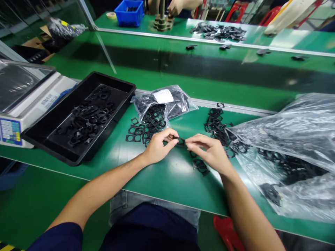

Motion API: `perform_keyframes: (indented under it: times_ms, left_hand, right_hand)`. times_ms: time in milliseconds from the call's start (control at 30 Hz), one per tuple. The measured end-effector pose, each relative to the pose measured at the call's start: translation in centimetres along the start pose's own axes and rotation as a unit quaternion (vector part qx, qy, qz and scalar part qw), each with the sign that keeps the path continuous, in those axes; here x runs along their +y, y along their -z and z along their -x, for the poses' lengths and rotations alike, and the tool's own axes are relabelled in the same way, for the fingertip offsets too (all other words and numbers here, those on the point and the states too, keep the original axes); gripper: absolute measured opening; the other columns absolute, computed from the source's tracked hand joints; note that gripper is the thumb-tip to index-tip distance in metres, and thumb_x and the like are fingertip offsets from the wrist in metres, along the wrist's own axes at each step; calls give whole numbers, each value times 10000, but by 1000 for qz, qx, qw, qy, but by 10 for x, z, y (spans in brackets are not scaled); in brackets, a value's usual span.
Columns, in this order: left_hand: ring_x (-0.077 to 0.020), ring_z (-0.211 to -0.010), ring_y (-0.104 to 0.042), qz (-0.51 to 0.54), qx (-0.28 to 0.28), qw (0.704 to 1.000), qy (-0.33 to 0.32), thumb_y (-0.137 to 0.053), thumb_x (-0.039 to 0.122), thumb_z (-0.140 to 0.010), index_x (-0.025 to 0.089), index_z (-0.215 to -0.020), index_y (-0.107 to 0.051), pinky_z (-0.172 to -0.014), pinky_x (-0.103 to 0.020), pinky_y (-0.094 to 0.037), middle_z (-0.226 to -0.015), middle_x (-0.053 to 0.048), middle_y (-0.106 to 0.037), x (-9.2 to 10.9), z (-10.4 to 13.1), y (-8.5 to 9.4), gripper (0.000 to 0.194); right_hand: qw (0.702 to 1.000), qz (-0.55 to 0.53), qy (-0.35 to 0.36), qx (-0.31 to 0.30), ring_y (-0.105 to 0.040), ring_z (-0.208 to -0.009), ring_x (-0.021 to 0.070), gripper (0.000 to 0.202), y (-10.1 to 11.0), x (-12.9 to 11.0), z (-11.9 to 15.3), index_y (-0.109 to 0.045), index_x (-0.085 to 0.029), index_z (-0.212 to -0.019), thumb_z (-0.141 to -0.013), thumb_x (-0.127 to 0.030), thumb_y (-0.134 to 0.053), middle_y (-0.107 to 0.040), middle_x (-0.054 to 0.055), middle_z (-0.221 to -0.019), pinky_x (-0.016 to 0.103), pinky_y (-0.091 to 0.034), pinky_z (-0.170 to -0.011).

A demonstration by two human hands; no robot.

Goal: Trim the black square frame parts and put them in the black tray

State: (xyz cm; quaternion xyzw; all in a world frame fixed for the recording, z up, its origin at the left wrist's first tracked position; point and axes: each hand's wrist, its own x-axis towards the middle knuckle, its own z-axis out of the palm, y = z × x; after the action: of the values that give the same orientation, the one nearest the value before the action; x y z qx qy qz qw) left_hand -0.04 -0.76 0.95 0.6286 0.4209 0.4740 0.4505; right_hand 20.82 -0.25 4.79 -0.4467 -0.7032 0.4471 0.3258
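Observation:
Between my two hands, above the green table, is a small black ring-shaped part (180, 141). My left hand (161, 145) pinches its left end between thumb and fingers. The fingertips of my right hand (208, 150) close on its right end. Loose black parts (134, 130) lie left of my left hand, in front of a clear bag (176, 101) with a white label. More black parts (216, 123) lie beyond my right hand, and a few (201, 166) sit just under it.
A black tray (78, 153) of black parts stands at the left beside a scale (10, 129). A large clear bag (300, 122) covers the right side. Across the conveyor (183, 73), another person's hand (176, 6) is near a metal fixture (163, 22) and a blue bin (128, 15).

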Motion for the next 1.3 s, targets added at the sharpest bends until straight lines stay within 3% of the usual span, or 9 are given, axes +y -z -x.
perform_keyframes:
  times_ms: [167, 300, 400, 533, 667, 767, 900, 1067, 1300]
  left_hand:
    - [-97, -718, -611, -17, 32, 999, -19, -580, 212, -898, 177, -931, -608, -725, -209, -500, -801, 10, -638, -3, 0, 0, 56]
    - [-100, -694, -622, -41, 30, 998, -44, -576, 203, -903, 180, -937, -622, -702, -212, -507, -780, 15, -648, -3, -2, -2, 61]
    - [-120, -721, -646, -138, 25, 986, -90, -617, 203, -891, 182, -905, -660, -713, -229, -515, -796, -1, -693, 8, -6, 15, 50]
    - [-178, -893, -674, -327, 145, 921, -152, -625, 254, -914, 194, -939, -709, -866, -312, -528, -939, -43, -741, 32, 1, 86, 106]
    - [-264, -987, -630, -538, 287, 788, -83, -634, 238, -882, 194, -933, -743, -932, -435, -501, -961, -86, -712, 42, 26, 179, 128]
    - [-305, -995, -611, -633, 218, 743, 6, -585, 142, -840, 195, -956, -755, -904, -481, -500, -966, -111, -694, 37, 44, 216, 213]
    - [-300, -1058, -602, -643, 180, 744, -26, -543, 95, -850, 201, -1050, -733, -910, -479, -493, -1132, -117, -689, 29, 52, 197, 296]
    - [-217, -978, -618, -550, 30, 830, -90, -556, 209, -944, 212, -1037, -708, -891, -382, -505, -1037, -67, -702, 10, 35, 136, 178]
    - [-216, -885, -609, -599, 14, 797, -72, -581, 203, -938, 189, -930, -687, -788, -351, -496, -965, -78, -680, -10, 21, 111, 107]
  right_hand:
    - [960, 271, 2, -72, -670, -790, 218, 216, 30, 9, -2, -729, -209, -997, -783, -230, -722, -713, 73, -980, 339, -540, -720]
    - [923, 375, 16, -88, -665, -834, 230, 100, 24, 18, -5, -665, -195, -824, -829, -144, -579, -685, 83, -926, 339, -524, -768]
    - [916, 391, 62, -61, -652, -842, 239, 127, 15, 21, -9, -612, -211, -802, -870, -171, -514, -672, 89, -909, 345, -520, -761]
    - [923, 372, 101, 13, -648, -783, 252, 103, 8, 22, -14, -559, -225, -833, -908, -228, -488, -658, 78, -822, 349, -503, -707]
    - [949, 292, 95, 69, -621, -606, 199, 76, 1, 20, -14, -538, -225, -843, -912, -251, -522, -624, 20, -690, 301, -463, -605]
    - [953, 267, 105, 98, -599, -556, 176, 87, -6, 20, -13, -559, -216, -823, -903, -247, -546, -628, 17, -684, 292, -456, -591]
    - [950, 272, 138, 71, -613, -582, 178, 100, -10, 23, -12, -649, -201, -888, -897, -226, -552, -673, 42, -758, 299, -476, -604]
    - [945, 284, 158, 39, -657, -648, 195, 225, -11, 24, -12, -721, -192, -1018, -942, -238, -515, -712, 68, -840, 316, -511, -629]
    - [955, 251, 146, 66, -693, -716, 234, 286, -14, 24, -10, -751, -165, -1034, -967, -273, -495, -720, 93, -816, 360, -566, -682]
